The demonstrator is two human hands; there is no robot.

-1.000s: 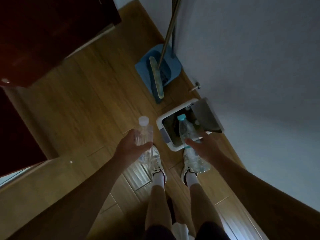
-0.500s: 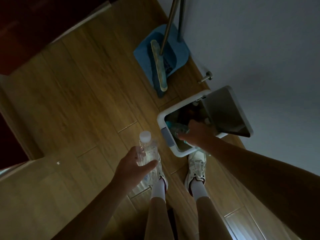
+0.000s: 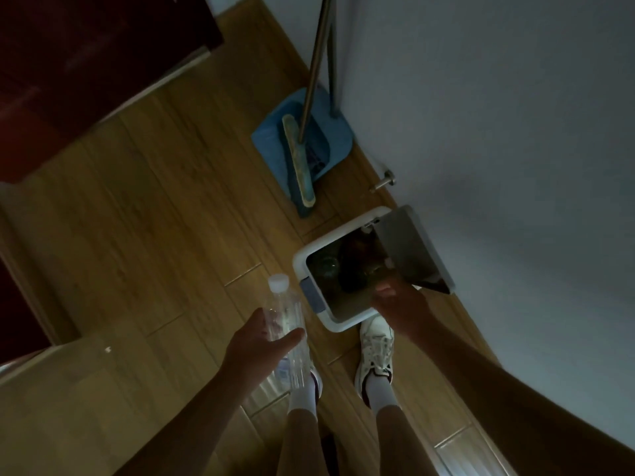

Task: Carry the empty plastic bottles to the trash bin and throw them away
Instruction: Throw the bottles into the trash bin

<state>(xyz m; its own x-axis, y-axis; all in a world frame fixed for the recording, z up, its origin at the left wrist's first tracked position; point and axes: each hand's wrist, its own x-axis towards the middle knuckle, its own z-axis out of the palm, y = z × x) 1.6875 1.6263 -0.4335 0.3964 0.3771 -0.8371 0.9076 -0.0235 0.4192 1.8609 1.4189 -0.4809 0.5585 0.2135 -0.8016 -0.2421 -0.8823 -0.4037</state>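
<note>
- Judging from the floor scene, the task is about half done: one clear water bottle [image 3: 287,324] is gripped upright in the left hand [image 3: 261,345], near the trash bin [image 3: 311,255].
- Nothing is held by the right hand [image 3: 400,304], loosely open over the bin's near corner.
- Dark rubbish and a clear bottle-like shape [image 3: 328,266] are seen inside; the lid [image 3: 409,249] stands open.

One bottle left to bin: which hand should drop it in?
Left. The left hand already grips the remaining bottle just beside the open trash bin. The right hand looks empty at the bin's rim.
</note>
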